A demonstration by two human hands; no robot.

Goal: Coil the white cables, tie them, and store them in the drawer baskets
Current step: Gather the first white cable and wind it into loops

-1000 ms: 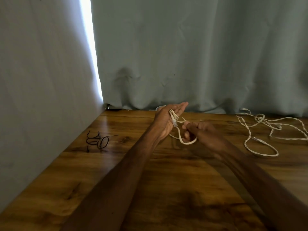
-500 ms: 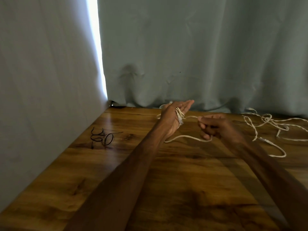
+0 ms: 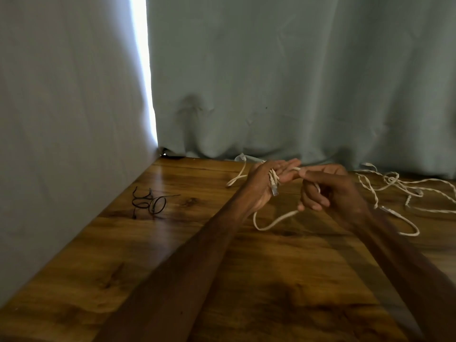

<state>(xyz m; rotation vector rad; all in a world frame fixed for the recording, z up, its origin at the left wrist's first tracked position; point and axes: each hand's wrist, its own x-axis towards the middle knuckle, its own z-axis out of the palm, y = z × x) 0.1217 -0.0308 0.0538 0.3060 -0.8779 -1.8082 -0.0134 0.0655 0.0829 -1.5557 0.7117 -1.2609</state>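
Your left hand [image 3: 265, 185] is held flat, fingers straight and close together. Several turns of the white cable [image 3: 272, 178] are wound round it, and a clear connector [image 3: 274, 191] hangs against the palm. Your right hand [image 3: 325, 190] is curled, pinching the same cable right at the left fingertips. Half a second ago the right hand was further off with the cable drawn out between the hands; now it has closed in, and the slack droops in a loop beneath both wrists.

The right hand is blurred, so how the cable runs inside its grip is hard to make out. A short length trails behind the left hand toward the back (where it ends is unclear).

A second white cable [image 3: 394, 183] lies loose and tangled on the table [image 3: 222, 280] to your right, well apart from the hands and cut off by the frame edge. To your left a small heap of black ties [image 3: 148, 203] rests on the wood. The table is glossy brown wood grain. Grey-green curtains [image 3: 271, 82] hang behind and to the left, with a bright gap [image 3: 143, 70] between them.
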